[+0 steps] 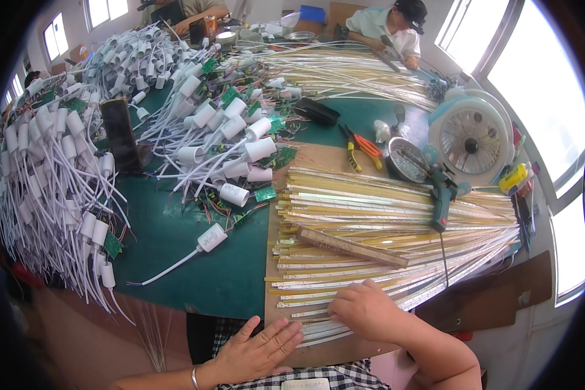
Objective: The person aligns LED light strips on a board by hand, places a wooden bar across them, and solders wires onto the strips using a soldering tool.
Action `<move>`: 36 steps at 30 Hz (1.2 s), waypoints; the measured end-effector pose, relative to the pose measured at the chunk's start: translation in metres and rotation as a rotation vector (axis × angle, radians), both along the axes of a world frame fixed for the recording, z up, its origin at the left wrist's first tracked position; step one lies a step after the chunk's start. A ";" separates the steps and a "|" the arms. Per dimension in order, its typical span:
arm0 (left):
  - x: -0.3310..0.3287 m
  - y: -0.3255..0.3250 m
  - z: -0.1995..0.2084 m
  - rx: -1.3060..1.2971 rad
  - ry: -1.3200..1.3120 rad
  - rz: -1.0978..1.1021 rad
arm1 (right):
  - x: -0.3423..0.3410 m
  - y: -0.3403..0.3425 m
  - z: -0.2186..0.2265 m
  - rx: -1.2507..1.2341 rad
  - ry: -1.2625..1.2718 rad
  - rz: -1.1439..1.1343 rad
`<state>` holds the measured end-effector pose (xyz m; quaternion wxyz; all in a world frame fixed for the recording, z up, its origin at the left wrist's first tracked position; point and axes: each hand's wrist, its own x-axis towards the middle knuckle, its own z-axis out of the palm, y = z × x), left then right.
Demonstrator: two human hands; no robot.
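My left hand (263, 348) lies at the table's front edge with fingers stretched and thumb apart, beside the near ends of narrow LED strips (383, 208). To its right, my right hand (365, 313) has curled fingers down on the nearest strips; it appears to pinch one, though its fingertips are partly hidden. These white and yellow strips fan out rightward over a brown board (299, 154). Across them rests a wooden bar (351, 247). One white lamp cap with a cable (212, 238) lies apart on the green mat (175, 273), left of the strips.
Heaps of white lamp caps (45, 149) with cables and green circuit boards fill the left side. A glue gun (442, 205) stands over the strips. Behind are orange-handled pliers (367, 145), a metal bowl (406, 159) and a fan (472, 138). A co-worker (390, 29) sits across the table.
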<state>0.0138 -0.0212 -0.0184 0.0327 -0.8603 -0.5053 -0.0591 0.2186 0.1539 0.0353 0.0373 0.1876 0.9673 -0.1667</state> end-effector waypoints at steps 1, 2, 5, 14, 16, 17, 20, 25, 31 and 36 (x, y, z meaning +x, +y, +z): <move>0.000 0.000 0.001 -0.002 -0.002 -0.011 | -0.002 0.000 0.002 0.015 0.070 0.014; -0.001 0.001 0.001 -0.004 0.001 -0.014 | -0.003 0.000 0.004 0.050 0.041 0.007; -0.001 0.002 0.003 -0.053 -0.003 -0.032 | -0.005 -0.009 0.009 0.153 -0.087 -0.029; -0.002 0.002 0.000 -0.034 -0.045 -0.034 | 0.010 -0.052 -0.009 0.226 -0.100 -0.162; -0.003 0.002 0.000 -0.012 -0.020 -0.044 | 0.011 -0.061 -0.016 0.248 -0.114 -0.214; -0.003 0.002 0.000 -0.015 -0.020 -0.046 | 0.011 -0.064 -0.019 0.283 -0.127 -0.219; -0.003 0.003 0.001 -0.022 -0.012 -0.046 | 0.009 -0.070 -0.024 0.314 -0.122 -0.243; -0.001 0.001 0.002 -0.048 -0.074 -0.019 | 0.002 -0.073 -0.026 0.278 -0.068 -0.234; -0.005 -0.002 -0.007 -0.065 -0.090 -0.030 | -0.003 -0.078 -0.030 0.256 -0.021 -0.240; -0.010 -0.011 -0.007 -0.203 -0.484 0.291 | -0.003 -0.077 -0.029 0.241 0.012 -0.238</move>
